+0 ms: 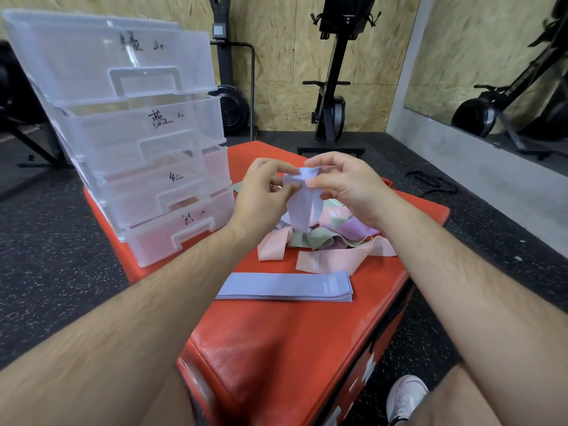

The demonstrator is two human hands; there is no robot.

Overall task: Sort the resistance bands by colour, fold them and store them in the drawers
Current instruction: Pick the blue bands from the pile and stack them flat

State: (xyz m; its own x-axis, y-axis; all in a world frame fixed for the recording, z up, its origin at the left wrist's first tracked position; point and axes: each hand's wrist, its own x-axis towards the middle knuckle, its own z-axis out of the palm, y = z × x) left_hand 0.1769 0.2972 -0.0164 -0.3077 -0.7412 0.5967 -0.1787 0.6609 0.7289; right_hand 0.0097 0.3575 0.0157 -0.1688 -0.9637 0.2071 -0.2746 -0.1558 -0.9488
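A lavender-blue resistance band (pixel 302 204) hangs in the air above a mixed pile of bands (pixel 325 238). My left hand (pixel 264 189) pinches its upper left edge and my right hand (pixel 344 182) pinches its upper right edge. The pile holds pink, green and purple bands, loosely tangled. Nearer to me lies a flat stack of lavender-blue bands (pixel 285 287) on the red padded box (pixel 276 348). A clear plastic drawer unit (pixel 132 133) with several labelled drawers, all pushed in, stands at the box's left.
Dark speckled rubber floor (pixel 61 256) surrounds the box. Black exercise machines (pixel 335 87) stand against the chipboard wall behind. A black strap (pixel 430 182) lies on the floor to the right. My white shoe (pixel 405 395) shows at the bottom right.
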